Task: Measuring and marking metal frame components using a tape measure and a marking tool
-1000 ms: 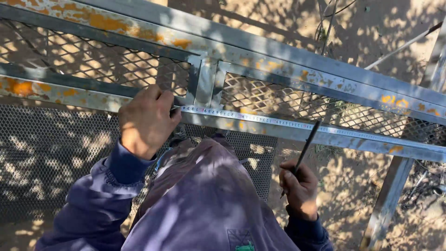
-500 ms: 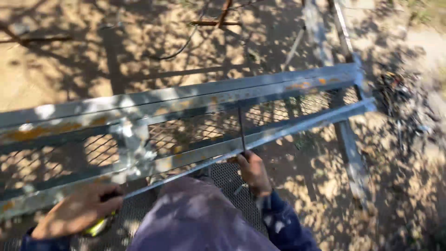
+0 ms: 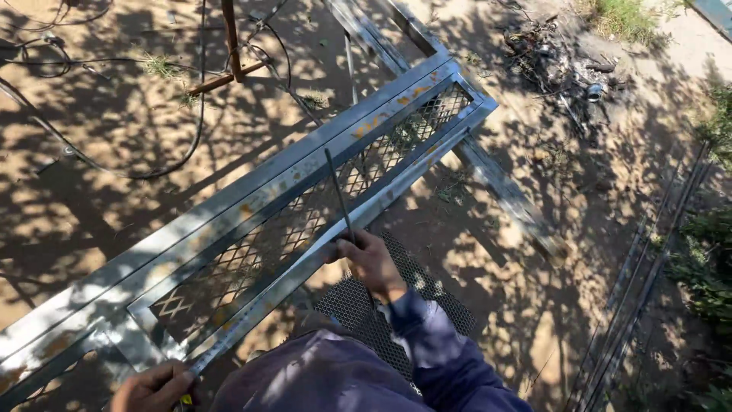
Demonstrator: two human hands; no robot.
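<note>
A: Left hand point(image 3: 156, 387)?
B: Dropped to bottom edge, now gripping the tape measure point(image 3: 252, 324) end; tape runs up-right along the frame rail point(image 3: 396, 187).
A: Right hand point(image 3: 371, 263)?
B: Fist closed on thin rod point(image 3: 339, 194), tip beyond knuckles over mesh point(image 3: 305, 221). Camera tilted up since.

A thin dark rod point(image 3: 338, 194) stands almost upright, leaning slightly left, its lower end gripped in the right hand point(image 3: 371, 263) against the near rail of a long grey metal frame point(image 3: 252, 200). The frame, rust-spotted and filled with expanded mesh, runs from near left to far right. A steel tape point(image 3: 263, 309) lies along that near rail, its near end held by the left hand point(image 3: 155, 387).
</note>
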